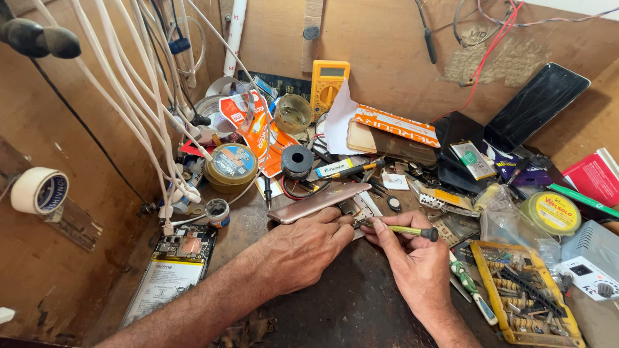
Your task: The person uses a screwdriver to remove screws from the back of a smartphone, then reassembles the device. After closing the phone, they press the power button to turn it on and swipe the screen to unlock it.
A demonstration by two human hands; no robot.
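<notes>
My left hand point(302, 248) rests on the dark workbench, its fingers pressing against the near edge of a rose-gold phone point(317, 202) that lies tilted in the middle. My right hand point(412, 261) grips a small screwdriver point(403, 229) with a yellow-green shaft and black end cap. Its tip points left toward a small part beside the phone's right end, which my fingers partly hide.
An opened phone with its battery showing point(169, 270) lies at the left. A yellow tray of small parts point(525, 290) sits at the right, a yellow multimeter point(327, 82) at the back. Round tins, a dark screen panel point(536, 103), white cables and tape rolls crowd the bench.
</notes>
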